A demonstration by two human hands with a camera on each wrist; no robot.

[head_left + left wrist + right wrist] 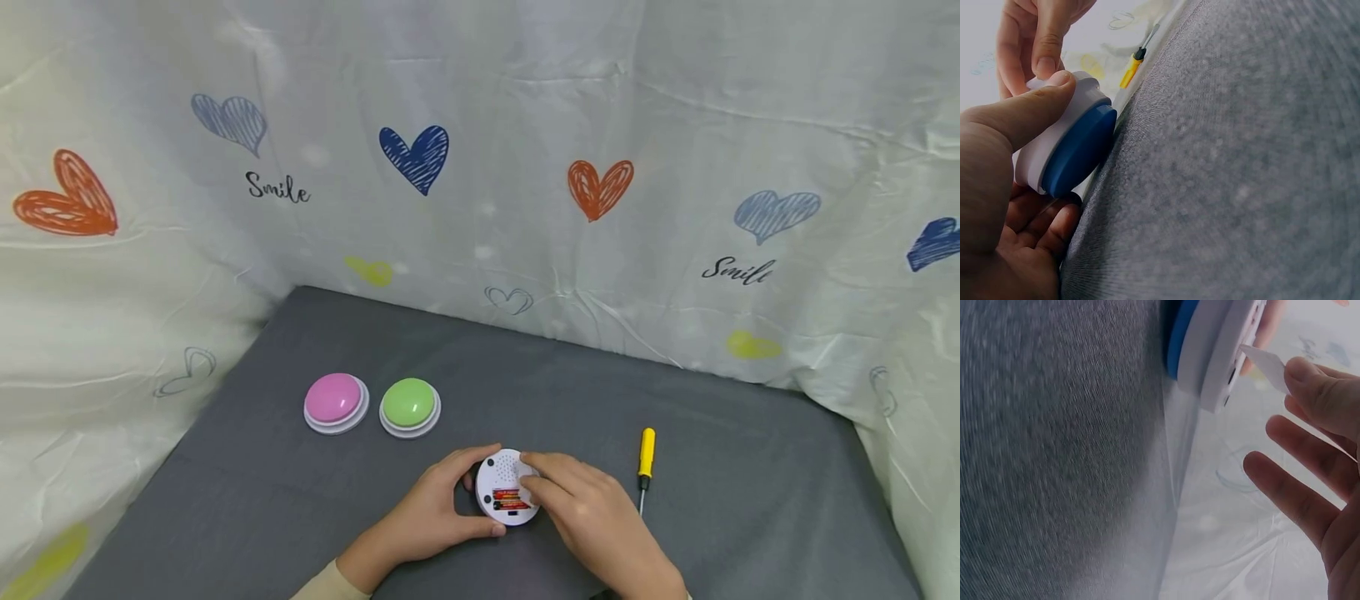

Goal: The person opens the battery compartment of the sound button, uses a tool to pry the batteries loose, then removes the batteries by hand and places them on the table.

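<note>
My left hand grips a round push button by its rim, thumb at the near side and fingers at the far side. Its white underside faces up, and red batteries show in the uncovered compartment. In the left wrist view its blue dome points down toward the cloth. Between thumb and forefinger, my right hand pinches a small white battery cover, tilted, one end at the underside beside the compartment. The other right fingers stretch out loosely.
A pink push button and a green push button sit dome up, left of the hands. Beyond the right hand lies a yellow-handled screwdriver. Grey cloth covers the table, with a white heart-printed curtain behind.
</note>
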